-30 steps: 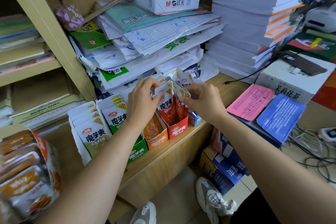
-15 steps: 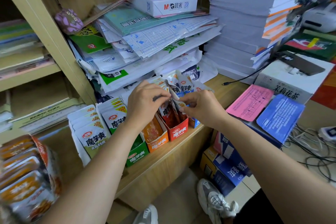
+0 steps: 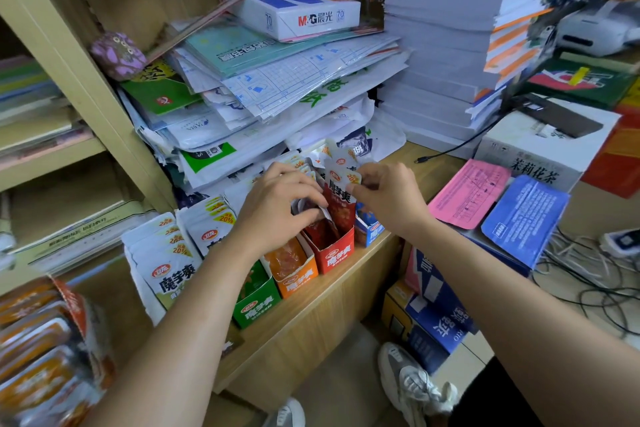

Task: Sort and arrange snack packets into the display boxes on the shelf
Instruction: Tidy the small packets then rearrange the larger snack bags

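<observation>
Over red box (image 3: 335,255), left hand (image 3: 277,206) pinches packets (image 3: 299,206), right hand (image 3: 389,199) pinches upright red packet (image 3: 342,196) edge

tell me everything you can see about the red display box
The red display box looks like thin cardboard, open-topped, with a white logo and characters on its low front. It stands upright at the shelf edge, between the orange box and the blue box. In it stand red packets, held by the left hand and right hand.
</observation>
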{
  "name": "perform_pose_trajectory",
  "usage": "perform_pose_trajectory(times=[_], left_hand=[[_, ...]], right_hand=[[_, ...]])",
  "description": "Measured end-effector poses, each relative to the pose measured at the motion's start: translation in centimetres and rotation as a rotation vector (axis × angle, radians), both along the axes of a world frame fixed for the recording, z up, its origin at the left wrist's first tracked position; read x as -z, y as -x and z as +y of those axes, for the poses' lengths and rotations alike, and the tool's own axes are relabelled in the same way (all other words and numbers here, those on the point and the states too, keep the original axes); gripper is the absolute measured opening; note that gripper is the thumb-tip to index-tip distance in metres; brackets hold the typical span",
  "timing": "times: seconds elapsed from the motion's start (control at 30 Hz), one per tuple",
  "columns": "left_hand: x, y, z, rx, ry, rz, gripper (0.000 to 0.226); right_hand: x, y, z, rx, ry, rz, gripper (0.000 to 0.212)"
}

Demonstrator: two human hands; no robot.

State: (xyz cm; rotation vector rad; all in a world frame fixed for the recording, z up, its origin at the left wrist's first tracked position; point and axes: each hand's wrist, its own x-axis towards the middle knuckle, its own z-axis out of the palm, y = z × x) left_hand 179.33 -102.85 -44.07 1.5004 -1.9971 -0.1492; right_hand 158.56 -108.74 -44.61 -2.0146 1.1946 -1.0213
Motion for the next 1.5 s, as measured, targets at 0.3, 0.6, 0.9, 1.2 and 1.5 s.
perform_pose_trajectory(times=[0.3,0.6,0.9,1.2,1.5], left_hand=[[-2.7,1.2,0.9,-0.128,0.278,0.317,0.003],[-2.7,0.7,2.3,-0.240,0.491,0.033,0.009],[-2.8,1.2,2.2,-0.398,0.502,0.236,0.007],[-1.7,0.4,1.6,-0.399,0.238,0.490,0.007],[-1.6,0.1,2.1,-0.261,0.083,0.489,0.018]], right_hand=[[-0.5,0.5,-0.7,0.090,-0.141,-0.227,0.011],[-1.9,2.1,-1.2,0.107,-0.315,-0.766,0.013],[-2.5,3.2,-1.9,0.002,-0.486,-0.952,0.008],[-1.9,1.6,-1.2,-0.255,-0.517,-0.780,0.012],[-0.4,-0.7,-0.7,-0.287,-0.343,-0.434,0.015]])
